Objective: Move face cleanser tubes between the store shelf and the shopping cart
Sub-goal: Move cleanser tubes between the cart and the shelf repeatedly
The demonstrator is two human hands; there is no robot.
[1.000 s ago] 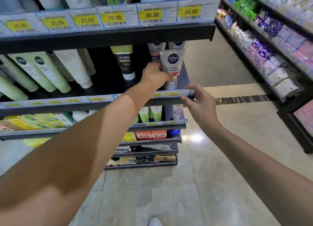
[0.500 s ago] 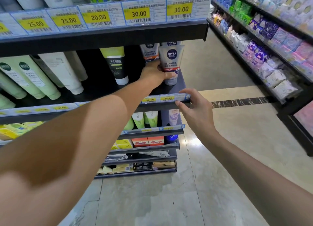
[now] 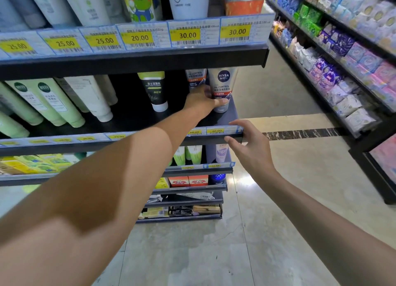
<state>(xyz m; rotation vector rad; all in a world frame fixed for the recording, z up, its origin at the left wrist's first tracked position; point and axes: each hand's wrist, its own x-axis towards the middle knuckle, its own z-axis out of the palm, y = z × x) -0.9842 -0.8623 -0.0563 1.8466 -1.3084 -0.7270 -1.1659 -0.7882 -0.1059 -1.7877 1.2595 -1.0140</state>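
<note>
Head view: my left hand grips the lower end of a silver-grey plastic Nivea Men cleanser tube, which stands cap-down at the right end of the black metal shelf, beside a second identical tube. My right hand, fingers loosely spread, touches the shelf's blue price-label rail at its corner.
</note>
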